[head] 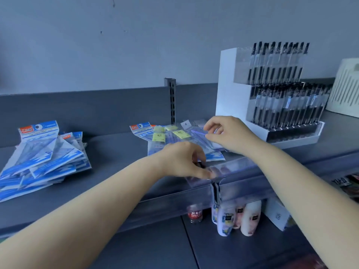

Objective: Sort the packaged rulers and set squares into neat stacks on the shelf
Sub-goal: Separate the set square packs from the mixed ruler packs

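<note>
So we're mid-sort on the dark grey metal shelf (120,152). Our right hand (229,133) is pinching the edge of a clear plastic ruler packet (196,133) on top of the mixed middle pile of clear and blue-white packets with yellow price stickers (174,140). Our left hand (182,162) is curled down at the pile's front edge near the shelf lip; it looks like it's pinning or gripping something there, but honestly we can't tell what, the fingertips are hidden.

Off to the left, well apart, sits the messy fanned heap of blue-and-white geometry set packets (44,160), so that one isn't squared up yet either.

Tips for this step, as we see it: these sleeves look slick, so we'd lift the top one by its edge rather than dragging it, otherwise the whole pile probably skates. Keeping the left hand flat on the rest as an anchor should help. Sort by type first, then tap edges together with the header cards all facing the same way.

Also mind the white display stand of black pens (229,84) just beside our right hand; an elbow swing could knock it. The clear plastic price strip (242,167) along the front edge might snag packets too.
</note>
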`<state>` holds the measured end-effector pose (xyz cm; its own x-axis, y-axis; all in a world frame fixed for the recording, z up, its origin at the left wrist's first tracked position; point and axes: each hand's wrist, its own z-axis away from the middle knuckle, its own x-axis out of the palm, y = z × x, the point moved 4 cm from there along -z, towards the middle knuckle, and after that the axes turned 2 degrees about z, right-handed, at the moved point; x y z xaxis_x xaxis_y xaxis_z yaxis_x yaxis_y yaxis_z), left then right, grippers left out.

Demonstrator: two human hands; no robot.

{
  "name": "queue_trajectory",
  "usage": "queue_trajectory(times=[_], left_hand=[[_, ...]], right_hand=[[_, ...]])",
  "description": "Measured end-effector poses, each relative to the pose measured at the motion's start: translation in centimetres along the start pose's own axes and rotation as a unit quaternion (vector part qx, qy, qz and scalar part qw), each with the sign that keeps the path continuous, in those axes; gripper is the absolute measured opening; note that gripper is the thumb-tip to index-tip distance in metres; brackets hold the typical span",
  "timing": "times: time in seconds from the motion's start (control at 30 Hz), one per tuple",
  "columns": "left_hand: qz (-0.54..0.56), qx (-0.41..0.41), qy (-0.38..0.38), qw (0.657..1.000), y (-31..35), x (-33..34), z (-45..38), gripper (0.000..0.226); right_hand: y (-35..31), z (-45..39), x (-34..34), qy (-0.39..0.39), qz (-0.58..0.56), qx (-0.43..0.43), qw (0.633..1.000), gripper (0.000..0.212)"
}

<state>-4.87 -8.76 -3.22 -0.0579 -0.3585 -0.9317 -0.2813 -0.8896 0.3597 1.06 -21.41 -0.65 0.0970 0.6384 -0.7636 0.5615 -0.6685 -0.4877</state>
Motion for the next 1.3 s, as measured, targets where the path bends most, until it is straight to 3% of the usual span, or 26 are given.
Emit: queue_trajectory(times=[0.13,0.3,0.4,0.53,0.67,0.77,0.83,0.93,1.03,1.2,1.3], left_hand=[[-0.026,-0.001,-0.002,1.000,-0.1,0.3,-0.3,0.037],[-0.023,-0.013,-0.003,1.000,-1.5,-0.4,-0.2,0.028],[0.015,-0.014,-0.010,1.000,-2.0,-0.7,-0.1,0.023],[0.110,-0.020,0.075,0.991,-3.6,-2.4,0.2,0.025],[0.286,-0.064,0.179,0.939,-6.2,-4.5,1.3,0.020],[0.428,-0.099,0.239,0.866,-8.3,-5.5,1.9,0.015],[0.504,-0.118,0.236,0.823,-9.2,-5.5,2.2,0.010],[0.565,-0.122,0.202,0.791,-9.3,-5.0,2.1,0.024],[0.611,-0.143,0.217,0.748,-9.7,-4.5,1.5,0.039],[0.602,-0.199,0.281,0.721,-11.4,-4.5,1.0,0.052],[0.594,-0.160,0.250,0.748,-10.8,-4.3,0.7,0.016]], right_hand=[[1.5,1.8,-0.5,-0.105,-0.018,-0.032,0.994,0.012],[2.5,2.8,0.4,-0.205,0.057,-0.042,0.976,0.021],[2.0,2.8,1.1,-0.200,0.085,-0.053,0.975,0.024],[1.4,2.3,1.1,-0.145,0.046,-0.040,0.987,0.019],[0.9,1.4,1.2,-0.129,-0.035,-0.003,0.991,0.016],[0.5,0.3,1.2,-0.082,-0.128,0.025,0.988,0.018],[0.0,-0.4,1.5,-0.047,-0.202,0.059,0.976,0.015],[-1.2,-1.3,2.5,-0.022,-0.278,0.095,0.956,0.010],[-2.6,-1.6,4.2,-0.033,-0.341,0.117,0.932,0.010],[-3.1,-2.7,5.5,-0.026,-0.436,0.163,0.885,0.008],[-3.7,-3.5,6.2,-0.051,-0.416,0.161,0.893,0.006]])
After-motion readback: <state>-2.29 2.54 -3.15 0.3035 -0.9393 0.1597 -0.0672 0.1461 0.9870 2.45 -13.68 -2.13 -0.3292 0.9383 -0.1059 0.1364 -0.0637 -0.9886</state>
